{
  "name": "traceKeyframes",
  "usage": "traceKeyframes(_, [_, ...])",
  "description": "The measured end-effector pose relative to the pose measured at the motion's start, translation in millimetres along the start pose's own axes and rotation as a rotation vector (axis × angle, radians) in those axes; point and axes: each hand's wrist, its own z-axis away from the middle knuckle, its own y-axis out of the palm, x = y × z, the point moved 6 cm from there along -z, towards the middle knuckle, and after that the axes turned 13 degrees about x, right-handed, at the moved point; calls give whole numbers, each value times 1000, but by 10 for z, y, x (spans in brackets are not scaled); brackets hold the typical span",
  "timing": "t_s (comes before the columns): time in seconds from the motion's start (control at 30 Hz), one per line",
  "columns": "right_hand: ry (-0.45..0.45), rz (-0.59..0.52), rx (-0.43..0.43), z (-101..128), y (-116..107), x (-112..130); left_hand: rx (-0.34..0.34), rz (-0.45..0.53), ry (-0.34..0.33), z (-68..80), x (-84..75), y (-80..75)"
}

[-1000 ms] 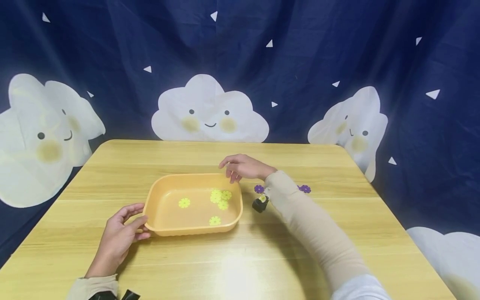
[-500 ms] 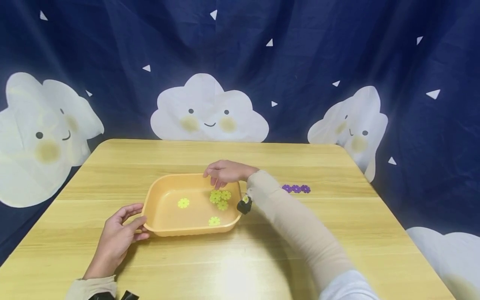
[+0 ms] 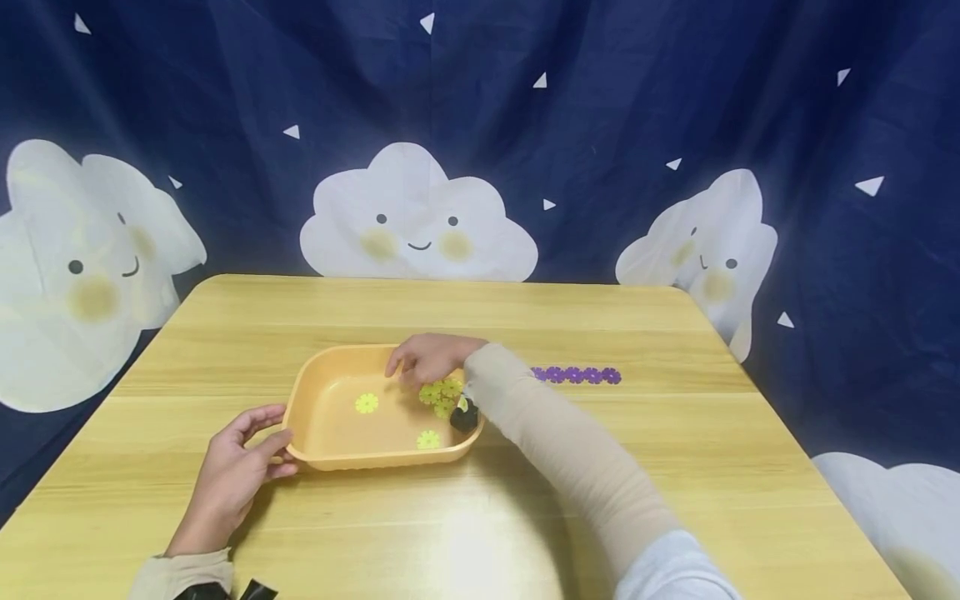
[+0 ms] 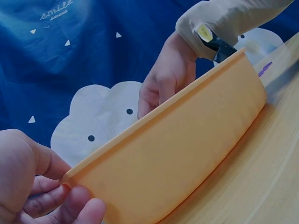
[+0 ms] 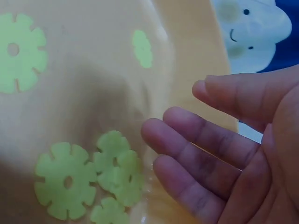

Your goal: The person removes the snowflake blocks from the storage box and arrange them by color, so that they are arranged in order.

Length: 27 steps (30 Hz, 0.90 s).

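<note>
Over the orange tray [image 3: 322, 367], the right hand [image 3: 429, 358] hovers with fingers loose beside clustered yellow-green flower discs [image 3: 441, 394]; the left hand [image 3: 238, 475] grips the tray's near-left corner.

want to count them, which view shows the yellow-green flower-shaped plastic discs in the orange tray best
The head view: it shows the yellow-green flower-shaped plastic discs across the whole orange tray, though the right hand covers part of the cluster. The right wrist view is closer but crops the discs. The left wrist view shows only the tray's outer wall.

left hand [image 4: 32, 186] grips tub [image 4: 187, 140] corner | right hand [image 4: 166, 79] inside
</note>
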Motion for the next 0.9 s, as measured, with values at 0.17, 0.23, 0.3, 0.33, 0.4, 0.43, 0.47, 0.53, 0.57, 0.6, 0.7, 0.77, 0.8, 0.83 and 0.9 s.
traceKeyframes(0.17, [-13, 136, -17, -79, 17, 59, 0, 3, -6, -5, -5, 15])
traceKeyframes(0.23, [-28, 157, -17, -113, 32, 84, -4, 10, -7, -7, -7, 16])
traceKeyframes(0.3, [-37, 171, -10, -147, 52, 104, -8, 22, -8, -11, -5, 16])
traceKeyframes(0.33, [-42, 174, -5, -164, 61, 110, -10, 25, -9, -13, -4, 16])
traceKeyframes(0.4, [-46, 185, -1, -199, 74, 121, -14, 35, -11, -16, 3, 14])
traceKeyframes(0.43, [-45, 182, 3, -217, 81, 128, -15, 37, -12, -13, 7, 10])
traceKeyframes(0.47, [-42, 182, 7, -236, 89, 131, -15, 41, -14, -11, 13, 6])
traceKeyframes(0.53, [-34, 179, 13, -272, 102, 138, -14, 40, -15, -7, 20, 2])
traceKeyframes(0.57, [-29, 182, 16, -287, 111, 142, -14, 41, -16, -5, 22, 0])
traceKeyframes(0.6, [-21, 188, 20, -301, 121, 146, -14, 45, -16, -4, 23, -1])
traceKeyframes(0.7, [-8, 218, 31, -338, 159, 159, -16, 53, -10, -6, 20, -2])
traceKeyframes(0.77, [2, 232, 32, -356, 190, 158, -19, 58, -6, -8, 14, 1])
traceKeyframes(0.8, [3, 239, 29, -364, 204, 158, -20, 61, -4, -10, 12, 4])
traceKeyframes(0.83, [4, 235, 27, -370, 218, 156, -23, 54, -2, -11, 8, 6])
traceKeyframes(0.9, [2, 229, 17, -380, 240, 153, -28, 48, -1, -13, 3, 10])
